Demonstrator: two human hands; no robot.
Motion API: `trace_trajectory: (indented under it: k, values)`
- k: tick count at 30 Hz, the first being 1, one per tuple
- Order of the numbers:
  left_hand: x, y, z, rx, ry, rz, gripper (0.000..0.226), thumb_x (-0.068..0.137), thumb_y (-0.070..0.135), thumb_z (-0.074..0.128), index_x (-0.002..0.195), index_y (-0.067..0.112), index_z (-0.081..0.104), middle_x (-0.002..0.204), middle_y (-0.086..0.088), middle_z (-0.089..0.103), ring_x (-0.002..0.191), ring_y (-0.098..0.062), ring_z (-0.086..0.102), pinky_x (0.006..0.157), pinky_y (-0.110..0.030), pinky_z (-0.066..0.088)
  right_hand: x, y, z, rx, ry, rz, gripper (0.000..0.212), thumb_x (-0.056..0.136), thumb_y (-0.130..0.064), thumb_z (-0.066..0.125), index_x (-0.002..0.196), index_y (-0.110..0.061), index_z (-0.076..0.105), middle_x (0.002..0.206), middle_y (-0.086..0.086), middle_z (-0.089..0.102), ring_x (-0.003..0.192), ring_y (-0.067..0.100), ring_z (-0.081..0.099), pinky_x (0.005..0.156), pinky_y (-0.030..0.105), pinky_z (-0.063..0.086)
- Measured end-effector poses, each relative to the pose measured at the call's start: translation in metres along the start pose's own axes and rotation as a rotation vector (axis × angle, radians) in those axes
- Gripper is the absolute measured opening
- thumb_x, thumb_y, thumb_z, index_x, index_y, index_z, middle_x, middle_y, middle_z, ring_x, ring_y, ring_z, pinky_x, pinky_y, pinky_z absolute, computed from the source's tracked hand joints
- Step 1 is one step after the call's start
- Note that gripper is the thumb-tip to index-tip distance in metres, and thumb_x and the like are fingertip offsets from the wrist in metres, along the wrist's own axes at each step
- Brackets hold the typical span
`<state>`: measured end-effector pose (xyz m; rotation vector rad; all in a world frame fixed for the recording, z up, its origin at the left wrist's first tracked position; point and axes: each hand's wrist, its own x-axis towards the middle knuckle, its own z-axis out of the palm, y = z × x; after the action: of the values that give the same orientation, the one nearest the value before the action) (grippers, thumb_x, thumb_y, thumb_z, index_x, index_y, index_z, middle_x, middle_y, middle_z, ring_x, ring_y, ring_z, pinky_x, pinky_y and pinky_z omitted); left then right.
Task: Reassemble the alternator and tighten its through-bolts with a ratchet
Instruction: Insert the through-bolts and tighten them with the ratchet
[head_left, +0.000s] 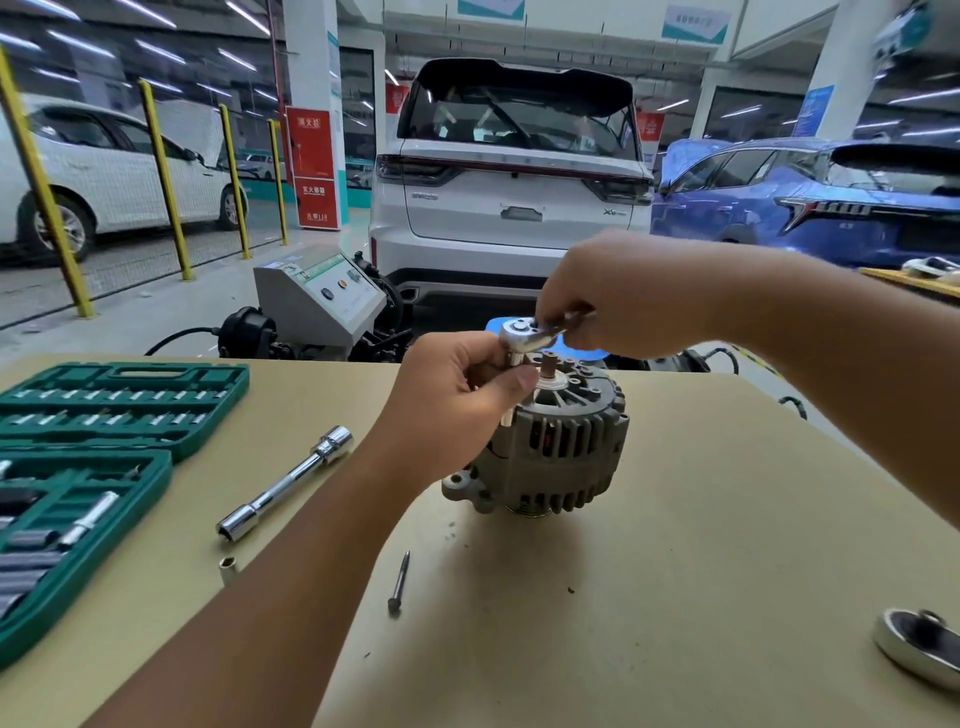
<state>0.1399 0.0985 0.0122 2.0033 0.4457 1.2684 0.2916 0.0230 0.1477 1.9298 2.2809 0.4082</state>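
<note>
A grey alternator (558, 447) stands on end near the middle of the tan table (675, 545). Above its left rim, a chrome ratchet (524, 335) sits on a socket that points down at the housing. My left hand (457, 400) pinches the socket and extension under the ratchet head. My right hand (618, 296) grips the ratchet's handle, which is mostly hidden in my fingers. One loose through-bolt (400, 582) lies on the table in front of the alternator.
An open green socket case (78, 457) fills the table's left side. Beside it lie a chrome extension bar (285, 483) and a small socket (227, 569). A metal bowl (919, 649) sits at the right edge. A grey machine (317, 296) and parked cars stand beyond the table.
</note>
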Motion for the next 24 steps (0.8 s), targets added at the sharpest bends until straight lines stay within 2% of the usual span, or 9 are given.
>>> trace_trajectory:
  k: [2, 5, 8, 10, 11, 14, 17, 21, 24]
  values:
    - [0.0, 0.003, -0.002, -0.005, 0.006, 0.013, 0.01, 0.09, 0.024, 0.079, 0.095, 0.016, 0.081, 0.066, -0.005, 0.066, 0.06, -0.022, 0.057, 0.058, -0.053, 0.058, -0.003, 0.0, 0.003, 0.016, 0.038, -0.042, 0.018, 0.088, -0.057, 0.063, 0.091, -0.04, 0.058, 0.067, -0.017, 0.053, 0.064, -0.006, 0.053, 0.052, 0.026, 0.034]
    - [-0.006, 0.005, -0.002, 0.03, 0.103, 0.018, 0.02, 0.087, 0.04, 0.079, 0.098, 0.023, 0.079, 0.077, 0.009, 0.075, 0.071, -0.013, 0.071, 0.063, -0.049, 0.062, -0.001, -0.001, 0.004, 0.172, -0.021, -0.06, 0.046, 0.078, -0.076, 0.054, 0.114, -0.046, 0.056, 0.071, -0.019, 0.055, 0.07, -0.024, 0.048, 0.055, 0.023, 0.032]
    - [-0.017, 0.0, -0.01, 0.12, 0.396, -0.093, 0.022, 0.097, 0.042, 0.068, 0.084, 0.025, 0.071, 0.072, 0.007, 0.07, 0.067, -0.007, 0.063, 0.06, -0.032, 0.055, 0.007, 0.01, 0.009, 0.334, 0.028, -0.027, 0.031, 0.095, -0.054, 0.059, 0.123, -0.04, 0.058, 0.072, -0.012, 0.056, 0.056, -0.007, 0.052, 0.056, 0.023, 0.033]
    - [-0.022, -0.003, -0.024, 0.236, 0.469, -0.243, 0.033, 0.101, 0.038, 0.063, 0.074, 0.02, 0.068, 0.065, 0.001, 0.065, 0.062, -0.014, 0.058, 0.06, -0.037, 0.052, 0.012, 0.02, 0.013, 0.479, 0.123, 0.01, 0.02, 0.099, -0.042, 0.06, 0.118, -0.037, 0.058, 0.07, -0.01, 0.052, 0.046, -0.002, 0.046, 0.053, 0.023, 0.033]
    - [-0.025, -0.001, -0.032, 0.323, 0.371, -0.347, 0.034, 0.099, 0.038, 0.065, 0.071, 0.018, 0.068, 0.062, -0.002, 0.064, 0.059, -0.015, 0.059, 0.061, -0.039, 0.054, 0.014, 0.024, 0.015, 0.61, 0.182, 0.044, 0.016, 0.099, -0.042, 0.062, 0.114, -0.036, 0.059, 0.07, -0.006, 0.052, 0.044, 0.001, 0.042, 0.05, 0.022, 0.033]
    - [-0.046, 0.006, -0.048, 0.655, -0.215, -0.636, 0.032, 0.081, 0.058, 0.076, 0.076, 0.027, 0.068, 0.064, 0.002, 0.068, 0.054, -0.008, 0.066, 0.055, -0.031, 0.054, 0.015, 0.037, 0.022, 1.011, 0.361, 0.213, 0.021, 0.096, -0.047, 0.065, 0.107, -0.03, 0.064, 0.066, -0.001, 0.049, 0.047, 0.008, 0.04, 0.042, 0.025, 0.035]
    - [-0.077, 0.007, -0.043, 0.918, -0.598, -0.701, 0.046, 0.071, 0.068, 0.075, 0.097, 0.034, 0.06, 0.091, 0.009, 0.061, 0.077, -0.008, 0.065, 0.064, -0.027, 0.05, 0.011, 0.044, 0.043, 1.307, 0.4, 0.436, 0.035, 0.091, -0.054, 0.069, 0.097, -0.019, 0.064, 0.052, -0.006, 0.042, 0.041, 0.011, 0.033, 0.039, 0.024, 0.033]
    - [-0.084, 0.001, -0.03, 0.967, -0.701, -0.645, 0.013, 0.094, 0.029, 0.06, 0.105, 0.023, 0.062, 0.108, -0.001, 0.057, 0.094, -0.021, 0.063, 0.074, -0.03, 0.05, 0.005, 0.038, 0.09, 1.431, 0.426, 0.718, 0.053, 0.089, -0.06, 0.069, 0.103, -0.01, 0.062, 0.075, 0.005, 0.058, 0.039, 0.011, 0.03, 0.041, 0.023, 0.033]
    - [-0.084, -0.004, -0.03, 0.98, -0.703, -0.561, 0.015, 0.094, 0.019, 0.047, 0.103, 0.02, 0.058, 0.103, -0.001, 0.055, 0.089, -0.021, 0.061, 0.071, -0.032, 0.048, -0.005, 0.027, 0.118, 1.514, 0.466, 0.865, 0.048, 0.091, -0.063, 0.064, 0.105, -0.017, 0.061, 0.1, 0.009, 0.069, 0.036, 0.009, 0.032, 0.038, 0.023, 0.035]
